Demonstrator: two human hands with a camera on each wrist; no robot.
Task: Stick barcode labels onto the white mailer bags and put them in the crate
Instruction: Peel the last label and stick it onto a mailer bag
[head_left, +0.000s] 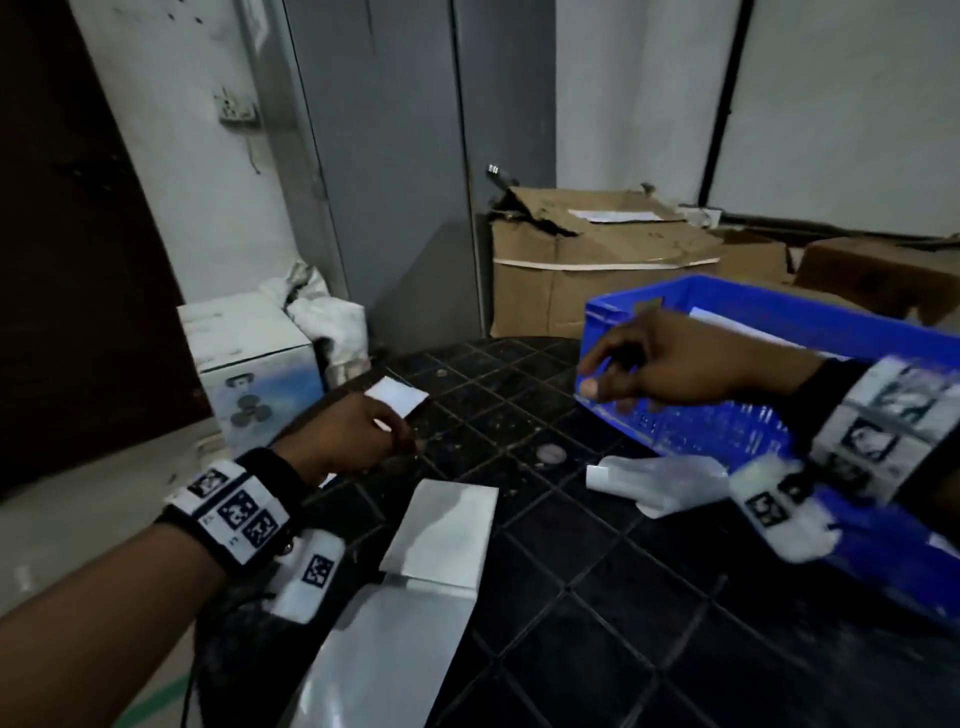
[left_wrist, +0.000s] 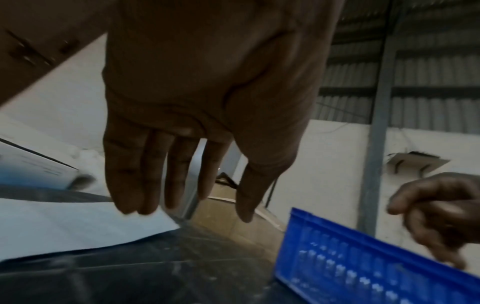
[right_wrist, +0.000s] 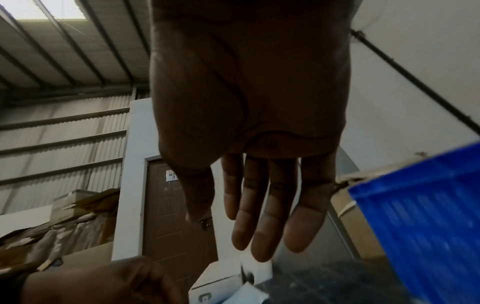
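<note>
Neither grip holds anything. The left hand (head_left: 358, 431) hangs with fingers extended over a white mailer bag (head_left: 397, 396) near the counter's (head_left: 597, 623) far edge. The right hand (head_left: 670, 364) hovers, fingers loosely spread, above the blue crate's (head_left: 727, 436) near corner. Another mailer bag (head_left: 444, 535) lies flat on the dark counter between them.

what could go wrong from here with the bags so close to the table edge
1. The white mailer bag nearest the person overhangs the black grid table's near edge; a brush from the left hand might knock it off.
2. The blue plastic crate appears to sit tilted and could shift.
</note>
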